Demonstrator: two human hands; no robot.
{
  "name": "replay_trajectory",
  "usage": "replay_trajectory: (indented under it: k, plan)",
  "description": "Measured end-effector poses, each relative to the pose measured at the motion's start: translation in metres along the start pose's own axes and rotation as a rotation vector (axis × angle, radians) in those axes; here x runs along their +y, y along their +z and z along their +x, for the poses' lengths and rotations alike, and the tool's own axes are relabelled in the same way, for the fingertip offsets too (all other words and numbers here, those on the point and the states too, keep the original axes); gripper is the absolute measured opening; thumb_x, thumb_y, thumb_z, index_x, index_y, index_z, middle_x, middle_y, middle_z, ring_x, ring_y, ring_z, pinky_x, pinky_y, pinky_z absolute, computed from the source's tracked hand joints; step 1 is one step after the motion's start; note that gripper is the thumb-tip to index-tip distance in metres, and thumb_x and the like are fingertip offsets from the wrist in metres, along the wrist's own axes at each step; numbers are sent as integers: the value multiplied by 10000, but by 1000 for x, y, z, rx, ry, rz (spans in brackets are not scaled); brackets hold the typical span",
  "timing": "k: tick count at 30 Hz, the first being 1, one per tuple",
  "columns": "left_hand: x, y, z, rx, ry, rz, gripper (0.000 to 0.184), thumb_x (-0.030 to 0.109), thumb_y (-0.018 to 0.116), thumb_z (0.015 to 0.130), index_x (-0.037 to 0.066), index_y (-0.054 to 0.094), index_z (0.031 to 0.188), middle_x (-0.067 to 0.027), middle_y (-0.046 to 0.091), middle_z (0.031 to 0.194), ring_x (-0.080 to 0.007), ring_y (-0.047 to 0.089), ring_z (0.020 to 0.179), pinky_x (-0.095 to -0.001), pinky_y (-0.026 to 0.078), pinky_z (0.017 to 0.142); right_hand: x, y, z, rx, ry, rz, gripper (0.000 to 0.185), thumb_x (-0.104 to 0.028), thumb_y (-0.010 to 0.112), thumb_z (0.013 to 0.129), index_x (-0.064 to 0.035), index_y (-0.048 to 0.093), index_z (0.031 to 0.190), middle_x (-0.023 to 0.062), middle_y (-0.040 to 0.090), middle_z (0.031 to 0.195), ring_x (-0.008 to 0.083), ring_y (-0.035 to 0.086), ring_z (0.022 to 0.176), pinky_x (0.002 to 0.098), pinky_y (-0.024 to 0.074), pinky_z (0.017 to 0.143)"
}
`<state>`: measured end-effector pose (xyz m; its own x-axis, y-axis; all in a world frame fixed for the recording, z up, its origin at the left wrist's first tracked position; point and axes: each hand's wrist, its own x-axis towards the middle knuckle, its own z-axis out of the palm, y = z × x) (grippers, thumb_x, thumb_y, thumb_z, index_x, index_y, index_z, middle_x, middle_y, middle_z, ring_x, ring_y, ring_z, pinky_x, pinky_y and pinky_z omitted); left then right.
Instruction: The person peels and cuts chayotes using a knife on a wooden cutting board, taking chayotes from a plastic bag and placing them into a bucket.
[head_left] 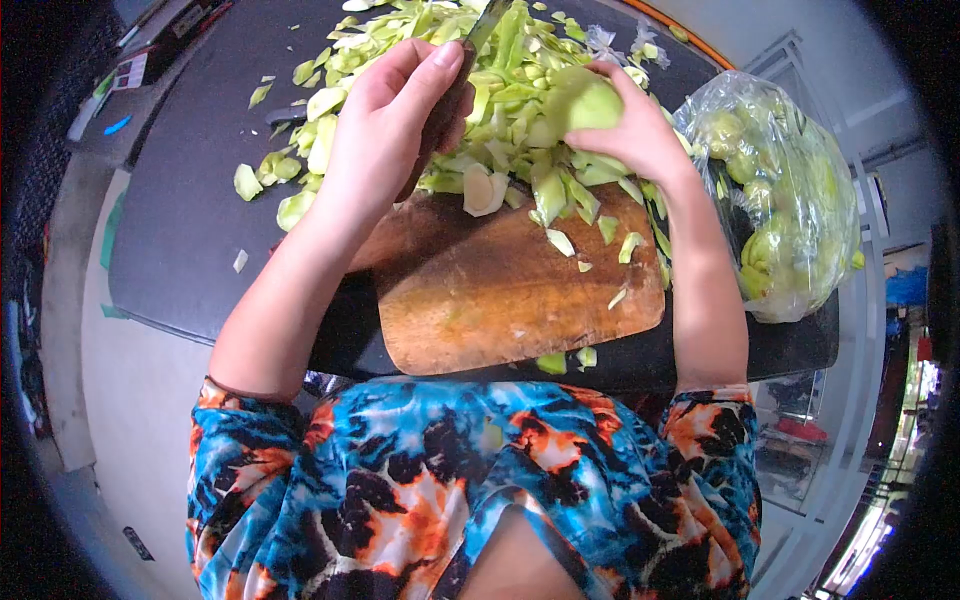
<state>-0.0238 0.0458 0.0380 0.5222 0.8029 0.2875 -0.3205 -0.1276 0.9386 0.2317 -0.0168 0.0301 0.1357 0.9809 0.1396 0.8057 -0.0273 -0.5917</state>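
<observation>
My left hand [405,115] is closed around the dark handle of a knife [487,28], its blade pointing up and away from me. My right hand [632,125] grips a smooth, rounded pale green fruit [585,100], possibly a green mango, with fingers and thumb around its right side. Both hands are over a large heap of green slices and peelings [515,75]. A cut piece with a whitish centre [485,190] lies at the heap's near edge. Closer to me is a wooden cutting board [520,290] with a few scraps on it.
A clear plastic bag [790,200] of whole green fruits stands at the right of the dark table [190,200]. Scattered slices [248,182] lie left of the heap. A box and papers [130,75] sit beyond the table's left edge.
</observation>
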Motion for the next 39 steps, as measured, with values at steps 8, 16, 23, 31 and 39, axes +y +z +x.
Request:
replay_trajectory:
  k: [8,16,23,31,39]
  plan:
    - [14,6,-8,-43,-48,85,326,384,534,962,67,550,887,0,572,675,-52,477,540,-208,366,507,-33,-7,-91,-208,-16,249,869,-116,760,657,-123,349,1423,155,507,1257,266,499,1201,373,385,1040]
    - [16,8,-16,-6,-8,166,302,350,528,971,54,571,932,7,557,687,-58,478,545,-209,371,500,-90,52,-103,18,-625,-483,682,-195,740,658,-184,489,1292,162,400,1358,379,421,1219,511,346,1047]
    - [36,-21,-57,-95,-53,313,258,278,559,969,31,560,895,25,529,671,-36,470,558,-195,351,503,-84,25,-65,-217,-156,-232,725,-308,781,595,-6,527,1203,202,610,1075,344,600,1003,399,477,894]
    - [51,-11,-98,-206,-183,694,273,273,551,972,1,556,985,-13,551,774,-89,523,724,-247,440,658,-53,6,-94,79,104,-206,558,-415,735,719,36,596,1015,253,663,907,377,662,847,436,526,766]
    - [52,7,-43,-316,-209,693,309,312,491,998,32,557,1111,14,538,713,-47,495,621,-221,393,546,-47,36,-110,356,-98,-335,632,-420,762,697,-7,500,1097,227,575,982,398,598,906,478,499,786]
